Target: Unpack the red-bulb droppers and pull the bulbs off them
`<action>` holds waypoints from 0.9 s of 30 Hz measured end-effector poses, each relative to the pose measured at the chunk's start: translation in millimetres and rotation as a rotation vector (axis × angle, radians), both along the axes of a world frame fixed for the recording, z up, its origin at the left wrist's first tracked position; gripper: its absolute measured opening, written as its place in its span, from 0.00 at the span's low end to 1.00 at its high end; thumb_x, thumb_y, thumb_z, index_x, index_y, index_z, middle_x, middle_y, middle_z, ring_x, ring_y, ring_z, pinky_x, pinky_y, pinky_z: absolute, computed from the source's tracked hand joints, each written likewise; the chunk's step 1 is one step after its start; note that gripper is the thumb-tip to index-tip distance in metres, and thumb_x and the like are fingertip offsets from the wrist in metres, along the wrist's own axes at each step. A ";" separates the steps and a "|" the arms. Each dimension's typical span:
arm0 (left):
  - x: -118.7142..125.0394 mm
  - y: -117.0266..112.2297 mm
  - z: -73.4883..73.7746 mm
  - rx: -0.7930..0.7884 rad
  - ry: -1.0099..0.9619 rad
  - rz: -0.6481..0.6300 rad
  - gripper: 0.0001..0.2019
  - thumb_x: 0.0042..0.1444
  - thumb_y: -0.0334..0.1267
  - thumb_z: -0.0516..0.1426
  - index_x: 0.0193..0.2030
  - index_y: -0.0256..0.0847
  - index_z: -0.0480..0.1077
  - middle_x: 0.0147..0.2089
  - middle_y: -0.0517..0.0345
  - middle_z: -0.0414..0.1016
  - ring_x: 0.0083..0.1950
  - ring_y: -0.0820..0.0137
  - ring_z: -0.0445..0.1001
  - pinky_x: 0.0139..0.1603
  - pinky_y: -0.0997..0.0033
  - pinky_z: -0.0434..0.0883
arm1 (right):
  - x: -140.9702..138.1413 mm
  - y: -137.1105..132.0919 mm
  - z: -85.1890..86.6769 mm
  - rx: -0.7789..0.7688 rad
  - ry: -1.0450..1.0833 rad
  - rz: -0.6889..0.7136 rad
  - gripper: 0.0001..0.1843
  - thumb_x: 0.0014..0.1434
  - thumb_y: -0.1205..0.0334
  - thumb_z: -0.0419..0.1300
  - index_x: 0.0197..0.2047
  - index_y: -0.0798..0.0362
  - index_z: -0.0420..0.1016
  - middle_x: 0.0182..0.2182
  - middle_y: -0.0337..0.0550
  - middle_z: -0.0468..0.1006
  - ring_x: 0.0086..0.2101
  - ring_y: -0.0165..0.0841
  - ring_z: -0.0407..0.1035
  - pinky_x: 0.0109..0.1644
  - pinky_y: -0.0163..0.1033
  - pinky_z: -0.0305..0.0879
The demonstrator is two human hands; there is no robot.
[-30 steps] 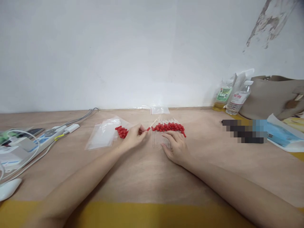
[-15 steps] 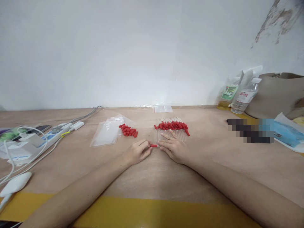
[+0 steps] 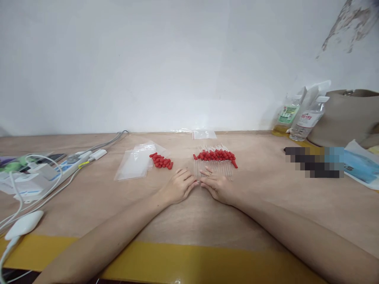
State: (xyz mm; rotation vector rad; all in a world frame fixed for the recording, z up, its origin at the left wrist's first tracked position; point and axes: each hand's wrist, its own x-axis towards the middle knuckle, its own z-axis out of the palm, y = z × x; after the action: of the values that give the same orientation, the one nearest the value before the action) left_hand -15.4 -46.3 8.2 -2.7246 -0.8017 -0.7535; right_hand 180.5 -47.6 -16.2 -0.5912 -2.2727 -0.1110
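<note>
My left hand [image 3: 180,187] is closed at the table's middle, its fingertips wrapped round a red rubber bulb that they almost hide. Facing it, my right hand [image 3: 217,187] pinches a thin glass dropper tube [image 3: 198,181], of which only a short bit shows between the fingertips. The two hands nearly meet. Just beyond the right hand lies a row of clear glass droppers [image 3: 227,167] topped with red rubber bulbs [image 3: 214,156]. Loose red bulbs [image 3: 161,161] form a small pile beyond the left hand.
Clear plastic bags [image 3: 132,163] lie left of the loose pile, and another bag [image 3: 205,135] rests by the wall. A power strip [image 3: 66,167] with chargers and cables occupies the left. Bottles [image 3: 308,118], a grey bag [image 3: 343,118] and a blue packet [image 3: 359,165] are at right.
My left hand has moved right towards my right hand, and its fingers now cover the red bulb that showed before. My right hand has stayed nearly in place; its fingers are drawn closer together.
</note>
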 end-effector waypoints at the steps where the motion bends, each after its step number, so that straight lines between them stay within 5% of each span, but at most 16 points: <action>1: -0.4 -0.6 0.5 -0.012 0.008 -0.001 0.12 0.60 0.37 0.45 0.34 0.37 0.67 0.31 0.53 0.69 0.35 0.68 0.65 0.40 0.65 0.62 | 0.3 -0.8 0.1 -0.001 -0.008 -0.004 0.13 0.60 0.68 0.46 0.39 0.55 0.71 0.33 0.46 0.78 0.48 0.34 0.66 0.57 0.48 0.57; 17: -12.5 -9.3 3.7 -0.186 0.055 0.016 0.14 0.62 0.36 0.40 0.29 0.38 0.61 0.29 0.56 0.65 0.34 0.69 0.62 0.39 0.67 0.60 | 11.6 -4.2 -4.2 0.108 0.033 0.013 0.14 0.59 0.70 0.48 0.45 0.53 0.69 0.38 0.43 0.77 0.43 0.29 0.69 0.55 0.43 0.62; 22: -34.7 0.5 10.9 -0.201 -0.111 0.224 0.15 0.62 0.38 0.38 0.28 0.39 0.58 0.27 0.58 0.61 0.29 0.71 0.61 0.32 0.71 0.61 | 28.0 2.4 4.6 0.093 0.105 -0.204 0.11 0.58 0.66 0.51 0.40 0.50 0.74 0.29 0.40 0.77 0.32 0.29 0.70 0.45 0.41 0.64; 27: -60.4 35.3 46.9 -0.189 -0.321 0.503 0.15 0.60 0.39 0.41 0.33 0.37 0.66 0.32 0.55 0.66 0.37 0.68 0.65 0.41 0.69 0.64 | 21.7 3.7 13.1 0.026 0.014 -0.450 0.12 0.57 0.63 0.52 0.40 0.50 0.75 0.22 0.41 0.72 0.29 0.31 0.65 0.35 0.38 0.56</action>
State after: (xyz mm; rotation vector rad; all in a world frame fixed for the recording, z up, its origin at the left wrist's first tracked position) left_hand -75.9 -11.0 55.1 -2.4029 -1.6211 -1.0412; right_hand 202.2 -43.8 -3.1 -1.0760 -2.0851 -0.3540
